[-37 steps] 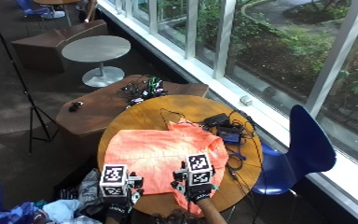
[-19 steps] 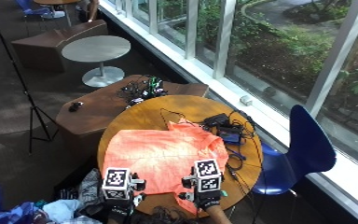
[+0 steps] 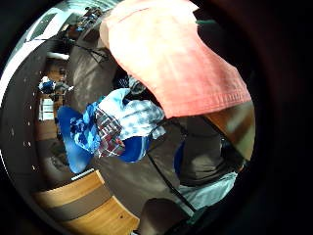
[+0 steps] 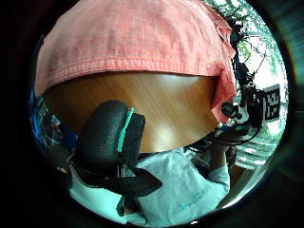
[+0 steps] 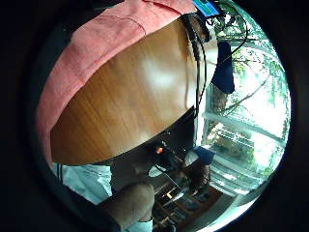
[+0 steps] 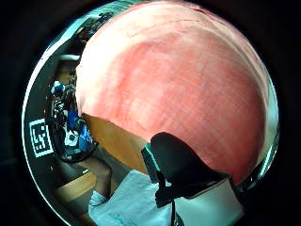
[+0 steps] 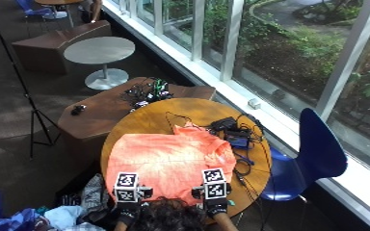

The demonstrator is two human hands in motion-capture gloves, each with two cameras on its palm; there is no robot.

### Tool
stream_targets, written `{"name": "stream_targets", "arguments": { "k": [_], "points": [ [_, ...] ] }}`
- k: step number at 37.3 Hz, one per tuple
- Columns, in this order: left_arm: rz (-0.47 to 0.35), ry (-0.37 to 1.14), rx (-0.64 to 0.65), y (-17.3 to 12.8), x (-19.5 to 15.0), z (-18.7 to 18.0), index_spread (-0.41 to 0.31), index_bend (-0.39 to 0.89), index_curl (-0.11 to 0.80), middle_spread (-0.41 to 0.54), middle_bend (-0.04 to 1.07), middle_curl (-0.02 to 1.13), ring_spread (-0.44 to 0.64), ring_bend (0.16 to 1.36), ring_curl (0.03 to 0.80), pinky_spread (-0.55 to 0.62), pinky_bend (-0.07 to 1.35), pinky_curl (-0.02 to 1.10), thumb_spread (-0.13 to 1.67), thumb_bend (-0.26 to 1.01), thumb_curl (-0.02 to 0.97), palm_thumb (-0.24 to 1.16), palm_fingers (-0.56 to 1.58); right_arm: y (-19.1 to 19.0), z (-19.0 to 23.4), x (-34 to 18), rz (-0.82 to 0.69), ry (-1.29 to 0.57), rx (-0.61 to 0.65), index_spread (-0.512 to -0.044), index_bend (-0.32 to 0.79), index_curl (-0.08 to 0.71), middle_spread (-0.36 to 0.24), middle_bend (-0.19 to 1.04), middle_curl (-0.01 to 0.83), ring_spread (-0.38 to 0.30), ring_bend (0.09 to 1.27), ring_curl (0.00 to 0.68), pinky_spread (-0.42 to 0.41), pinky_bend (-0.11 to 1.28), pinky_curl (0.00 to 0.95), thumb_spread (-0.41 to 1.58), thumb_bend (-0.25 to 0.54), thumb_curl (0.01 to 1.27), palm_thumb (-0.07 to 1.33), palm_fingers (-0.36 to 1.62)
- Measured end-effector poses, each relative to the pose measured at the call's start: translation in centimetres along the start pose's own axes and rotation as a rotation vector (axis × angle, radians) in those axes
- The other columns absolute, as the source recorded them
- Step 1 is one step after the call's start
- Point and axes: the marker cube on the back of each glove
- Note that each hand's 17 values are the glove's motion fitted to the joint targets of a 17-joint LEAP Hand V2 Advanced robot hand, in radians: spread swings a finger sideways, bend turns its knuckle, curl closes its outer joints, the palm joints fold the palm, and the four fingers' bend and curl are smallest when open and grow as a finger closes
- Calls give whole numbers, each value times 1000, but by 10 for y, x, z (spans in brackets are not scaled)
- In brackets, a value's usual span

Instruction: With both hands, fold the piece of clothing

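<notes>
An orange garment (image 7: 169, 161) lies spread flat on the round wooden table (image 7: 143, 118), its near hem reaching the edge in front of me. My left hand (image 7: 127, 208) sits at the near left of that hem and my right hand (image 7: 216, 207) at the near right. In the left thumb side palm view the left thumb (image 4: 107, 142) hovers over bare wood, apart from the garment's hem (image 4: 128, 61), holding nothing. In the right thumb side palm view the right thumb (image 6: 181, 165) shows in front of the garment (image 6: 188, 84) near its hem, with no cloth pinched.
Cables and small devices (image 7: 233, 132) clutter the table's far right. A blue chair (image 7: 316, 149) stands to the right. A pile of clothes (image 3: 112, 127) lies on the floor at the left, below the table edge. A low brown bench (image 7: 105, 110) is beyond.
Both hands have drawn back slightly toward the table's near edge. The garment lies as before.
</notes>
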Motion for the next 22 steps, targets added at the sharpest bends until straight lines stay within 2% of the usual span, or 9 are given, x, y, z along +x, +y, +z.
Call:
{"name": "stream_targets", "arguments": {
  "k": [4, 7, 9, 12, 14, 16, 19, 21, 22],
  "points": [
    [6, 21, 14, -8, 0, 11, -64, 155, 218, 101, 195, 333, 200, 660, 293, 294, 606, 295, 1171, -16, 279, 318, 236, -7, 7, 1, -3, -26, 1, -379, 101, 177, -2, 194, 300, 147, 369, 227, 194, 645, 344, 964, -6, 320, 217, 81],
    [3, 27, 62, -13, -1, 17, -72, 165, 235, 90, 190, 335, 189, 656, 291, 278, 592, 294, 1180, -18, 279, 310, 270, -8, 7, 4, -5, -38, 16, -371, 116, 178, -18, 196, 302, 95, 416, 236, 146, 651, 340, 972, -13, 322, 236, 172],
    [-13, 16, 145, -18, -5, 17, -90, 220, 261, 56, 210, 341, 164, 633, 282, 248, 563, 284, 1189, -16, 281, 311, 367, -10, 5, 7, -4, -30, 45, -369, 129, 184, -43, 209, 309, 31, 464, 252, 106, 634, 334, 984, -6, 325, 268, 277],
    [-56, -56, 395, -31, -18, 6, -120, 284, 298, -8, 223, 347, 101, 578, 265, 189, 526, 274, 1208, -9, 284, 321, 521, -14, 1, 13, -7, 7, 145, -369, 176, 208, -82, 233, 322, -50, 477, 258, 47, 607, 328, 1031, 21, 332, 339, 428],
    [-67, -68, 517, -35, -20, 3, -162, 332, 323, -92, 268, 362, -15, 569, 264, 92, 524, 274, 1230, 55, 309, 444, 786, -18, -2, 17, -19, 40, 236, -371, 228, 238, -126, 213, 321, -110, 490, 264, -17, 609, 324, 1067, 55, 340, 412, 615],
    [-67, -74, 554, -31, -20, 5, -197, 345, 339, -143, 293, 366, -92, 555, 263, 29, 491, 269, 1235, 89, 327, 523, 919, -20, -5, 21, -38, 77, 324, -371, 255, 257, -158, 197, 322, -154, 481, 264, -64, 597, 318, 1091, 90, 351, 491, 735],
    [-98, -226, 647, -25, -41, -10, -235, 324, 352, -206, 337, 391, -196, 555, 278, -57, 440, 272, 1203, 129, 361, 639, 1060, -23, -8, 27, -78, 134, 423, -364, 331, 302, -213, 203, 333, -231, 484, 281, -152, 567, 318, 1111, 166, 377, 653, 1012],
    [-82, -209, 656, -17, -40, -16, -253, 293, 358, -238, 356, 410, -242, 556, 295, -101, 419, 283, 1166, 143, 382, 702, 1106, -18, -11, 30, -100, 164, 441, -356, 310, 306, -236, 199, 337, -266, 471, 280, -197, 546, 313, 1115, 186, 388, 713, 1083],
    [-54, -150, 630, -10, -34, -15, -260, 276, 360, -250, 360, 420, -261, 575, 310, -116, 402, 288, 1137, 147, 394, 733, 1120, -12, -13, 32, -112, 177, 436, -358, 314, 322, -234, 156, 330, -261, 443, 281, -185, 533, 320, 1120, 159, 374, 681, 978]
  ]
}}
